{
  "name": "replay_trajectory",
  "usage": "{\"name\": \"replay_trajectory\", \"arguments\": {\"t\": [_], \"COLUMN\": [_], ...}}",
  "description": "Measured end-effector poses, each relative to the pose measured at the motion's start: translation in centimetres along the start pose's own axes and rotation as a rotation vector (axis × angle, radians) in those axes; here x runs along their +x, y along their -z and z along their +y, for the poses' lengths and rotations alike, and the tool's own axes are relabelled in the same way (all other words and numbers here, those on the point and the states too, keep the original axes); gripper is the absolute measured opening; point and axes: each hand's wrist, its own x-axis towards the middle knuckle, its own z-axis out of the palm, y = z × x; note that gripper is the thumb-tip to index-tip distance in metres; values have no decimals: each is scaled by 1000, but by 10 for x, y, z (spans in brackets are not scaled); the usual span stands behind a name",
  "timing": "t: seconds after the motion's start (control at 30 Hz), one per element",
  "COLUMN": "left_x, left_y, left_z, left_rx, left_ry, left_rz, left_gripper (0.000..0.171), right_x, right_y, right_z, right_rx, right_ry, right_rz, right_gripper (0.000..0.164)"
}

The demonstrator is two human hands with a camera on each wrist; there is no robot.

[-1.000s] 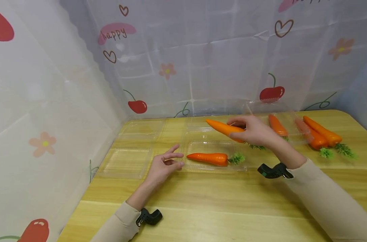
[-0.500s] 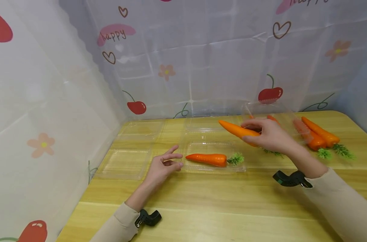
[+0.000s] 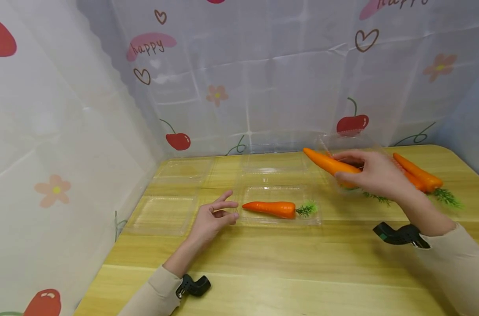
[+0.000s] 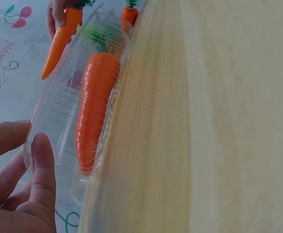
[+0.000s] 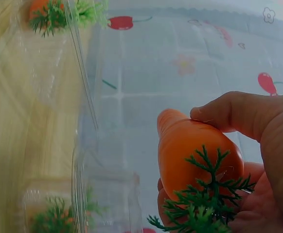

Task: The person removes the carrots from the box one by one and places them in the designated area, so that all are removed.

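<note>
My right hand (image 3: 377, 173) grips an orange toy carrot (image 3: 328, 163) round its thick end, tip pointing left and green leaves hanging out behind. It is held up over the right-hand clear box, hiding much of that box and what lies in it. My left hand (image 3: 209, 221) pinches the left rim of the middle clear plastic box (image 4: 59, 114) between thumb and fingers. In that box a redder carrot (image 3: 271, 209) lies lengthwise, its leaves (image 3: 306, 209) to the right. In the right wrist view, the held carrot's leaves (image 5: 200, 194) hang below the palm.
Behind the right hand lies another orange carrot (image 3: 417, 171), against a partly hidden redder one (image 3: 415, 181). A clear lidded box (image 3: 164, 213) stands open at the left of the wooden table (image 3: 239, 272). A printed curtain (image 3: 287, 87) hangs along the back edge.
My right hand has moved to the right with the orange carrot, from above the middle box to over the right one. The left hand and the carrot in the middle box have stayed put.
</note>
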Motion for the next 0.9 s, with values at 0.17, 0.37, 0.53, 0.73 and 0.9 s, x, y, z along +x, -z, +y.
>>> {"name": "replay_trajectory", "arguments": {"t": [0.17,0.37,0.53,0.73,0.9], "left_x": [1,1,0,1,0], "left_y": [1,0,0,1,1], "left_z": [0,0,2,2,0], "left_rx": [-3,2,3,15,-1], "left_ry": [-6,3,6,-4,2], "left_rz": [3,-3,-2,-8,-7], "left_gripper": [38,39,39,40,40], "right_x": [-2,-4,-9,-17,-21], "right_y": [12,24,33,43,49], "right_z": [14,38,53,69,88], "right_rx": [13,-8,-38,-25,-91], "right_ry": [-50,-95,-123,-180,-206], "right_rz": [10,30,63,99,174], "right_gripper": [54,61,64,69,68]}}
